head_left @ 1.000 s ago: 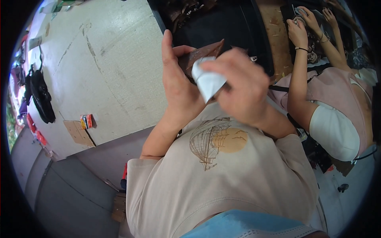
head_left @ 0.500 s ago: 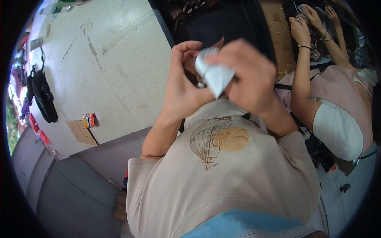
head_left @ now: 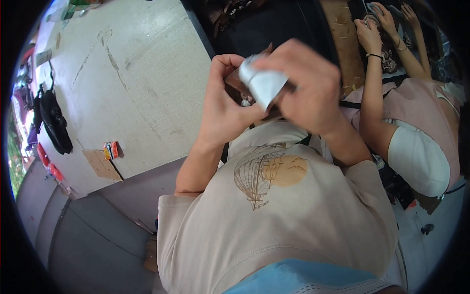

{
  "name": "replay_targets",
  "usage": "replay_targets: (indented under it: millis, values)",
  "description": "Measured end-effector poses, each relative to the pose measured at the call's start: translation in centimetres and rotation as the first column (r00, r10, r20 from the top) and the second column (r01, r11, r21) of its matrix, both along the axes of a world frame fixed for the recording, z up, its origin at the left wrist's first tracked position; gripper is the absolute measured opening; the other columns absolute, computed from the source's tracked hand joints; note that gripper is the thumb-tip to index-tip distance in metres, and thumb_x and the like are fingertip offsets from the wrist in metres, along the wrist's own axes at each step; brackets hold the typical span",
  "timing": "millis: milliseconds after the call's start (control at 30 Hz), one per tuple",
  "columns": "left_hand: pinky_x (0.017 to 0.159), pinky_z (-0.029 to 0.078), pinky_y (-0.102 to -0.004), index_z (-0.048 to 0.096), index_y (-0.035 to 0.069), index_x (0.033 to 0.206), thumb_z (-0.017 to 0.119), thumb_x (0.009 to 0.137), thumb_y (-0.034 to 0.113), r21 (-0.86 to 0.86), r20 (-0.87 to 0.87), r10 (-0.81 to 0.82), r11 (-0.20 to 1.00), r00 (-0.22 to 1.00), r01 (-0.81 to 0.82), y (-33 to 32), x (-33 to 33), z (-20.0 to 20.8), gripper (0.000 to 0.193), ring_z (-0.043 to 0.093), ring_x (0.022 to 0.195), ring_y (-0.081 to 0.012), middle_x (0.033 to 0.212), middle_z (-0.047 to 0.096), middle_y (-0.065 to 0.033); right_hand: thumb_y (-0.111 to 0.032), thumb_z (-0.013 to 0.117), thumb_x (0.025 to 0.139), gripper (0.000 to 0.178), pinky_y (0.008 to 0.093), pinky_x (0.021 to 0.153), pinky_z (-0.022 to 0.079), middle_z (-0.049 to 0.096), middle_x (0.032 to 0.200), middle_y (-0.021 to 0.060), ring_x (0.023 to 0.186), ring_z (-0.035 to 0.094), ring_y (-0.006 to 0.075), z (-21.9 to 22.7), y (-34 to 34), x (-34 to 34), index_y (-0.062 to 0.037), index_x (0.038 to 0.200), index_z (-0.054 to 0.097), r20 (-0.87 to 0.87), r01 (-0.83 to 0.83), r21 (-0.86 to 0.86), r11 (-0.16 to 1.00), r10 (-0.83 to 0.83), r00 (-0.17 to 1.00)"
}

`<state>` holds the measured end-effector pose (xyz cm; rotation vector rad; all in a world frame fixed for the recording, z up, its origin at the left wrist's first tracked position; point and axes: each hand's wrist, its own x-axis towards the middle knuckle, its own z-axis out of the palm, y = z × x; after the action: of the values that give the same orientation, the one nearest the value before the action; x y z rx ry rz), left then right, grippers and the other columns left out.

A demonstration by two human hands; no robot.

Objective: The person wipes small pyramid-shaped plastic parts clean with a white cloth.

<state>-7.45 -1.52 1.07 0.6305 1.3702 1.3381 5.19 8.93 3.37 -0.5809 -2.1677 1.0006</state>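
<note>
At a black tray (head_left: 289, 27), a person's left hand (head_left: 221, 110) clasped a brown piece (head_left: 234, 82) as the right hand (head_left: 313, 88) gripped a white sheet (head_left: 265, 84) over it, apparently wiping. The next stroke likely called for steady support.

Piece (head_left: 234, 82) in left hand (head_left: 221, 108), tray (head_left: 293, 27) beyond, table (head_left: 152, 73) left, cardboard (head_left: 99, 164) on table, co-worker (head_left: 416, 115) right

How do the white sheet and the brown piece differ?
The white sheet is pale and gripped by the right hand; the brown piece is darker and held in the left hand. The white sheet sits in front; the brown piece is partly hidden behind it. Both are hand-held.
</note>
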Motion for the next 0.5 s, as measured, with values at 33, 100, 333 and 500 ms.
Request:
replay_targets:
  millis: [33, 100, 333, 500]
  values:
    - [0.077, 0.045, -0.023, 0.04, 0.004, 0.114, 0.087, 0.061, 0.009, -0.101, 0.067, -0.009, 0.995, 0.998, 0.015, 0.1, 0.0, 0.3, 0.071, 0.053, 0.088, -0.0098, 0.1, 0.052, -0.0047, 0.01, 0.066, 0.059, 0.033, 0.0323, 0.063, 0.053, 0.06, 0.081, 0.008, 0.07, 0.064, 0.0236, -0.3, 0.4, 0.0, -0.0033, 0.09, 0.067, 0.002, 0.059, -0.01, 0.998, -0.059, 0.998]
    - [0.077, 0.045, -0.0228, 0.04, 0.004, 0.114, 0.087, 0.06, 0.009, -0.058, 0.089, -0.015, 0.998, 0.996, 0.02, -0.2, 0.1, -0.7, 0.071, 0.053, 0.088, -0.0097, 0.1, 0.053, -0.0045, 0.01, 0.066, 0.058, 0.032, 0.033, 0.063, 0.052, 0.059, 0.08, 0.0075, 0.07, 0.063, 0.0244, 0.6, -0.8, -0.3, -0.0021, 0.088, 0.066, 0.032, 0.095, 0.0, 0.995, -0.095, 0.995]
    - [0.086, 0.045, -0.0264, 0.04, 0.004, 0.112, 0.09, 0.055, 0.008, 0.036, 0.025, 0.044, 0.998, 0.999, -0.044, -0.2, -0.2, -0.4, 0.077, 0.054, 0.097, -0.0117, 0.106, 0.052, -0.0061, 0.008, 0.07, 0.061, 0.029, 0.0267, 0.055, 0.049, 0.061, 0.076, 0.0089, 0.064, 0.062, 0.0193, 0.5, -1.3, 1.3, 0.0005, 0.089, 0.069, 0.003, -0.124, -0.095, 0.988, 0.125, 0.992]
    - [0.089, 0.044, -0.0268, 0.038, 0.004, 0.114, 0.09, 0.056, 0.01, 0.113, -0.155, 0.029, 0.993, 0.987, -0.012, -0.4, 0.1, -0.5, 0.078, 0.053, 0.099, -0.0126, 0.109, 0.05, -0.0078, 0.008, 0.071, 0.06, 0.031, 0.0269, 0.054, 0.049, 0.06, 0.076, 0.0093, 0.064, 0.062, 0.0197, 1.1, -1.4, -0.3, 0.0013, 0.09, 0.069, -0.046, -0.105, 0.003, 0.994, 0.105, 0.993]
